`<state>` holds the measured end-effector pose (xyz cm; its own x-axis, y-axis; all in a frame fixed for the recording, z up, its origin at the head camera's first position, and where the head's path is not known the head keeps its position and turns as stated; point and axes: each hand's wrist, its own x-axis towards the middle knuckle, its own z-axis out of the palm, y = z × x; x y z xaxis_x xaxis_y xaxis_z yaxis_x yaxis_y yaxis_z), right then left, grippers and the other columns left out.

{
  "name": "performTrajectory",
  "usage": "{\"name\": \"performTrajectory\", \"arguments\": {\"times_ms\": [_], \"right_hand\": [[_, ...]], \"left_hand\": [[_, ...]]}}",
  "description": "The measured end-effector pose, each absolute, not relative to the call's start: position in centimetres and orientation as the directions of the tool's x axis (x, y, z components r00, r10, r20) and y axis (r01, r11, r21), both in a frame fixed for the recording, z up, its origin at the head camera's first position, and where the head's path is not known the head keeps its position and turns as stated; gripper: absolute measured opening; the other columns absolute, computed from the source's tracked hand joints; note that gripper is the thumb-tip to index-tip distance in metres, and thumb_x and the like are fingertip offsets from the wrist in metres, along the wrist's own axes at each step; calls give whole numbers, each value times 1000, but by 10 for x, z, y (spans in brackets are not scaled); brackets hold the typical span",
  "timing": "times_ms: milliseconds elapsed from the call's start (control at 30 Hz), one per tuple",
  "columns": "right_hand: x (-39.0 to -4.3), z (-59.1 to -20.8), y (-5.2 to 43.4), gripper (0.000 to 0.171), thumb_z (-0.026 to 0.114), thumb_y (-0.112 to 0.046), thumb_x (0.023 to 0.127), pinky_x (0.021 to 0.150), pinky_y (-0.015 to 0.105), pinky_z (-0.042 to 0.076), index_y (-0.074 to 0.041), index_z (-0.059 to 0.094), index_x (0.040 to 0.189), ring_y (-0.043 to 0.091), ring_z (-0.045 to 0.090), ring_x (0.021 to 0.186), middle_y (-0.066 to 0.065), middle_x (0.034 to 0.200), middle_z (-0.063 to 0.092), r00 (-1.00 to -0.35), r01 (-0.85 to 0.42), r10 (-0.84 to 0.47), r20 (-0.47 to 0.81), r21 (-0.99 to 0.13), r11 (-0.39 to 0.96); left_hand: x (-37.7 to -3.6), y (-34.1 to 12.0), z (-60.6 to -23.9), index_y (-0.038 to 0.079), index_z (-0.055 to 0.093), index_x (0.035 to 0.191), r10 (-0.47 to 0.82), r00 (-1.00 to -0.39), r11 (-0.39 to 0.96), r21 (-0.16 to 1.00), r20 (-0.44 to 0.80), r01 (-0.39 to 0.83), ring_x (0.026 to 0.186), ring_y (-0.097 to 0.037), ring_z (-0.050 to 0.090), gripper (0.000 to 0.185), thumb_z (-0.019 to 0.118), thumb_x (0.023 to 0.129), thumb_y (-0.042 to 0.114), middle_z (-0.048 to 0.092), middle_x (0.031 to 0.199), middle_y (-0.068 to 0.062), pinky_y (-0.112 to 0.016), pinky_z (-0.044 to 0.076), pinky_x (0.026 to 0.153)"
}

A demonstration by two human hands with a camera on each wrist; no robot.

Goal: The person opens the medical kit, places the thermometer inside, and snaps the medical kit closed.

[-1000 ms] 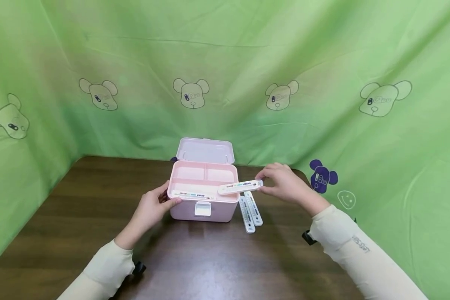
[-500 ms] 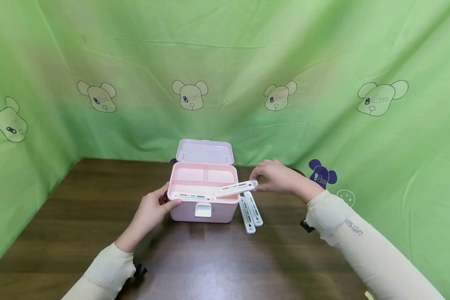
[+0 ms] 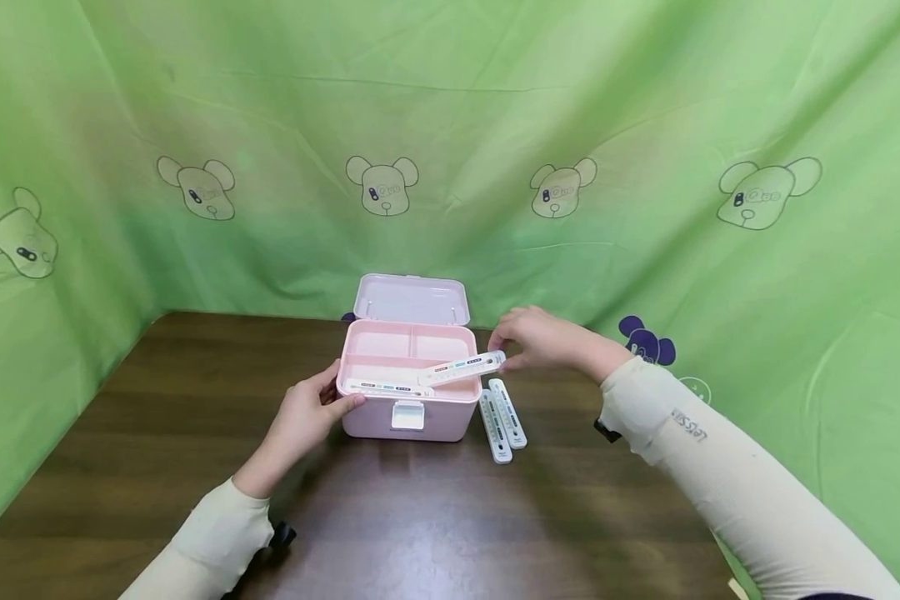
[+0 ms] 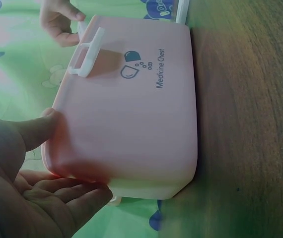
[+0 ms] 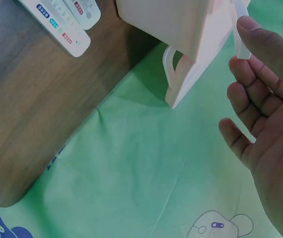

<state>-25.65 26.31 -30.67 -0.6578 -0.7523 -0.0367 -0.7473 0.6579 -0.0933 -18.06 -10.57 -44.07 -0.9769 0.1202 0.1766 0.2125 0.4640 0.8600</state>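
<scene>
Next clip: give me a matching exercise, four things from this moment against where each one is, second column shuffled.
Things:
1. held strip
2. two strips
3. left hand
4. lid

Places:
A. flat on the table, right of the pink box
B. raised open behind the box
C. pinched by the right hand, slanting over the box's right rim
D. against the box's left front corner

Pairs: 1-C, 2-A, 3-D, 4-B

Smooth pink plastic box, dark matt wood-grain table, soft creased green cloth backdrop
</scene>
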Motion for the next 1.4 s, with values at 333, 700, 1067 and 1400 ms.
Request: {"name": "performTrajectory", "arguments": {"times_ms": [333,700,1067,1400], "right_hand": [[-262,-305,252,25,86,-27,81,97,48,43,-15,75,101,21,62,102,-6,98,70,-615,-780,-787,-45,-110,616],[-270,-305,234,27,86,-28,82,104,49,42,-15,76,103,20,62,103,-5,100,71,-615,-775,-784,-82,-121,620],[-275,-307,213,25,88,-30,80,93,42,43,-17,74,96,14,58,91,-5,92,68,-619,-771,-778,-111,-107,628],[-277,-312,201,24,86,-31,82,92,41,45,-16,74,96,12,58,87,-5,89,68,-584,-799,-805,-101,-102,593]], "left_hand": [[-182,-106,-440,0,46,152,115,-979,467,861,166,201,117,-27,68,80,82,89,33,64,137,-19,-37,60,90],[-182,-107,-440,1,46,152,119,-976,483,849,180,216,116,-26,69,78,81,90,33,66,135,-18,-37,61,88],[-180,-106,-439,0,47,152,113,-979,478,854,171,204,117,-27,68,78,82,89,33,64,137,-19,-39,60,90],[-181,-104,-440,-1,46,152,115,-979,461,864,167,202,121,-28,66,79,81,90,33,61,141,-19,-41,59,93]]}}
